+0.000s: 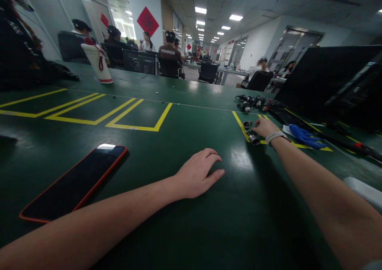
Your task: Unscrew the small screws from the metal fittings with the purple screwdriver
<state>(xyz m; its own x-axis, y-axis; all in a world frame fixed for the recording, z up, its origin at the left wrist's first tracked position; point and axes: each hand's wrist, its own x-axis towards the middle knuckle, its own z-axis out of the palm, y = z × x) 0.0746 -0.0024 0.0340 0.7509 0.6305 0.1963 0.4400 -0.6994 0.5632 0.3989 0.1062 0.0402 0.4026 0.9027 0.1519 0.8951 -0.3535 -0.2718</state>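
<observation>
My left hand (199, 173) rests on the green tabletop (191, 226), its fingers loosely spread, thumb apart, holding nothing. Stretched out to the right, my right hand (265, 127) wears a pale wristband (275, 136). Its thumb and fingers look slightly apart, right beside two small metal pieces that resemble pipe fittings. One metal fitting (254, 139) lies just below the fingertips; another round metal fitting (247, 124) is left of them. Whether the fingertips touch a fitting is too small to tell. Both fittings lie by a yellow taped outline (240, 126).
A phone with an orange-red case (80, 182) lies left, partly behind my left forearm. A cream cup (98, 63) stands farther back. Dark metal parts (253, 102), a blue glove (305, 135) and a large black monitor (331, 79) are on the right. People sit beyond the table.
</observation>
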